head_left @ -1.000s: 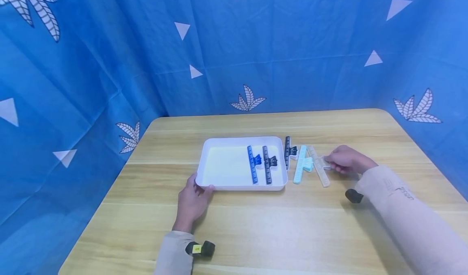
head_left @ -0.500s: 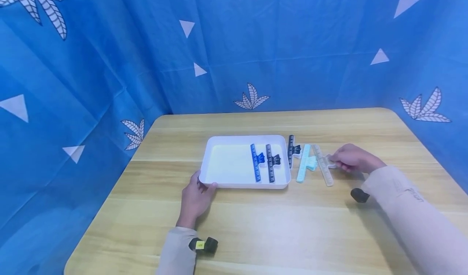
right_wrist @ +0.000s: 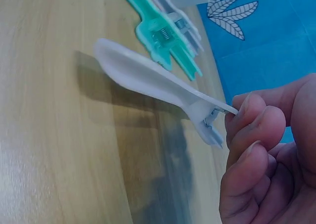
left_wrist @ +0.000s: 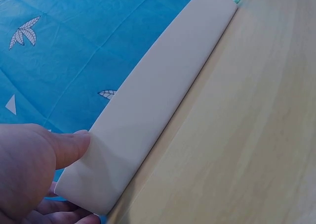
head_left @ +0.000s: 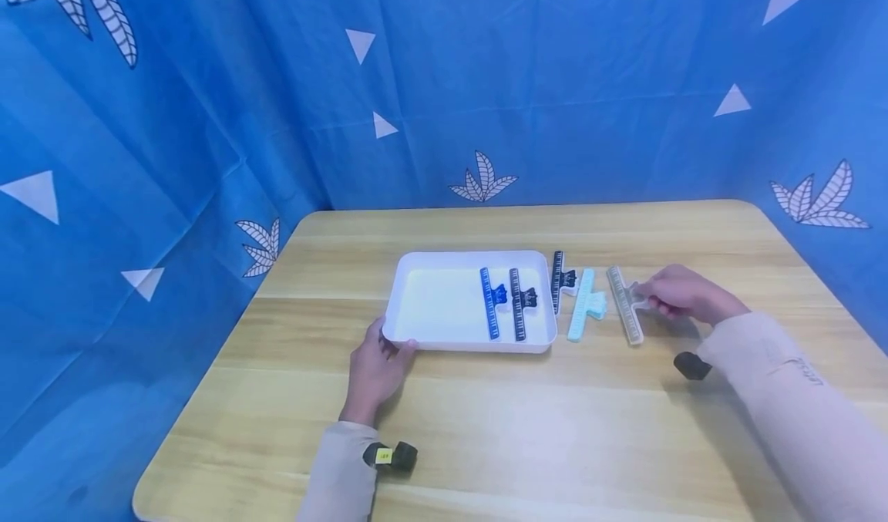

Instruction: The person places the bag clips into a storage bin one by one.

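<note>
My left hand [head_left: 378, 366] grips the near-left corner of a white tray [head_left: 400, 291], thumb against the front wall [left_wrist: 143, 95] and fingers round the left side. A blue clip [head_left: 489, 304] and a black clip [head_left: 518, 304] lie inside the tray, towards its right end. My right hand [head_left: 683, 292] pinches a clear whitish clip [head_left: 626, 306] by its handle. In the right wrist view that clip [right_wrist: 143, 75] is raised off the table, its shadow beneath. Left of it on the table lies a mint-green clip [head_left: 583, 304].
A second black clip [head_left: 558, 283] lies along the tray's right wall, beside the mint-green one. The wooden table [head_left: 486, 429] has rounded corners. A blue curtain [head_left: 444, 82] with leaf and triangle prints hangs behind it and to the left.
The clear clip has been lifted and shifted right, away from the mint-green clip, in my right hand. My left hand keeps its hold on the tray. The head view has shifted slightly.
</note>
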Motion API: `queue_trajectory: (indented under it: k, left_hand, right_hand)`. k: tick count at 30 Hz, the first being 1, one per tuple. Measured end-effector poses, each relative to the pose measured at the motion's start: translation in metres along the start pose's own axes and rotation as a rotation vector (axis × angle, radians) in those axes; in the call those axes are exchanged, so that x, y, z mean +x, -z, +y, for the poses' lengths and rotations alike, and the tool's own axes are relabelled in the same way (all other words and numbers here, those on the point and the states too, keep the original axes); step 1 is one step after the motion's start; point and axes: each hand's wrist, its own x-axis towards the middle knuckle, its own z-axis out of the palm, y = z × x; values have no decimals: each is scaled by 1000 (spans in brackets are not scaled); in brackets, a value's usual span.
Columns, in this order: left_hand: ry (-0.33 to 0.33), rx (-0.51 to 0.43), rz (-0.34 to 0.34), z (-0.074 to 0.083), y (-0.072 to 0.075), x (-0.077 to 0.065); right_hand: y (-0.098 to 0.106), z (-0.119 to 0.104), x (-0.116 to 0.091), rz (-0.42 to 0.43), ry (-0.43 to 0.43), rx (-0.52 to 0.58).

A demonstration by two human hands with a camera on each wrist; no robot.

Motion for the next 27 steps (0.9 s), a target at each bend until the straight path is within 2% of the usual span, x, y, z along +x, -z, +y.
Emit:
queue_trajectory:
  k: [7,19,27]
  left_hand:
    - [11,11,3,-1,-1,1]
    - [-7,7,-7,-1,-1,2]
    - [9,3,-21,-1,1,2]
  right_hand:
    - [0,-4,0,19,3,59]
    - [-4,-13,-2,56,26,52]
    - [-5,-18,-4,56,34,56]
